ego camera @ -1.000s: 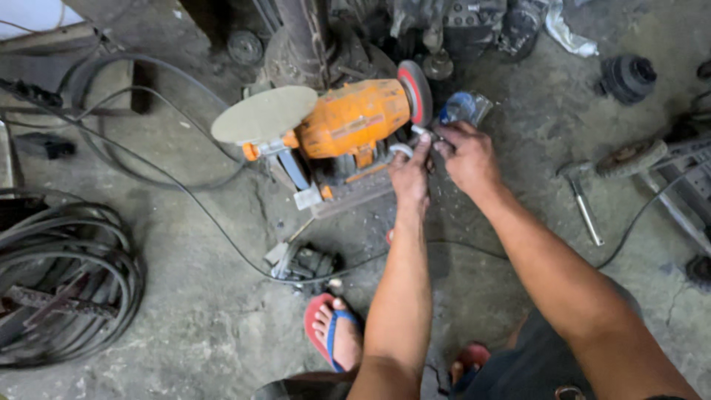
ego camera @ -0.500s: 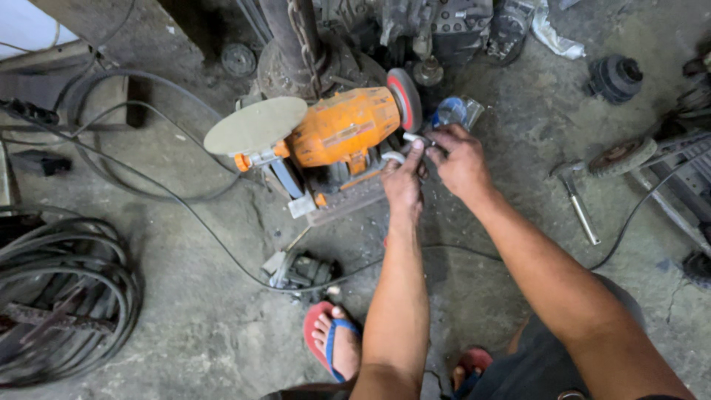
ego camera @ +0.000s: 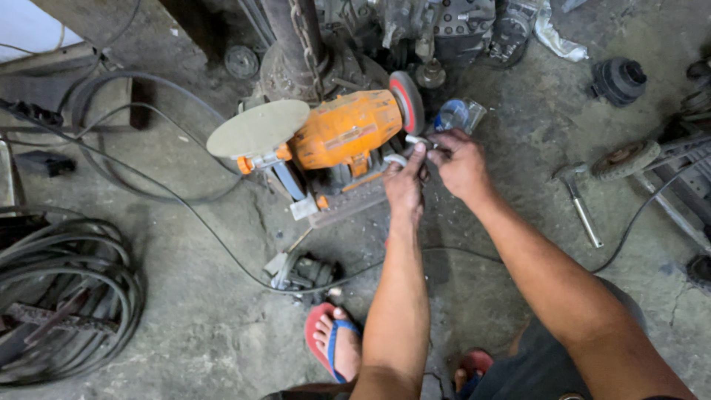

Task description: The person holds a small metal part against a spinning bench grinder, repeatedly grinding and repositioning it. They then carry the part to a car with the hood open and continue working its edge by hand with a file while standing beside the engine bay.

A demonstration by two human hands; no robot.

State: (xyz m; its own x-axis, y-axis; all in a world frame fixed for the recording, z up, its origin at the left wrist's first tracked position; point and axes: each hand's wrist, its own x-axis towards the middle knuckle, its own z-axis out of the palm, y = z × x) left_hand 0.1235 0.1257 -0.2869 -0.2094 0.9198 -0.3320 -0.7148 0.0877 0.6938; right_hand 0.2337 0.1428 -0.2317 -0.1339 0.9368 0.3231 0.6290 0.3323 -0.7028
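An orange bench grinder (ego camera: 348, 137) stands on the concrete floor, with a pale flat disc (ego camera: 258, 129) on its left end and a red-rimmed grinding wheel (ego camera: 406, 100) on its right end. My left hand (ego camera: 405, 185) and my right hand (ego camera: 459, 164) meet just below the wheel. Together they pinch a small metal piece (ego camera: 416, 141) against the wheel's edge. The piece is mostly hidden by my fingers. A clear plastic bottle (ego camera: 458, 115) lies just behind my right hand.
A hammer (ego camera: 579, 204) lies on the floor to the right. Coiled black hoses (ego camera: 63, 296) fill the left side, and a cable (ego camera: 222, 244) runs to a plug block (ego camera: 304, 272). My sandalled foot (ego camera: 337, 344) is below. Dark machinery (ego camera: 385, 37) stands behind the grinder.
The view has shifted slightly, so the grinder sits a little higher and to the right. Both hands stay at the wheel with the small piece.
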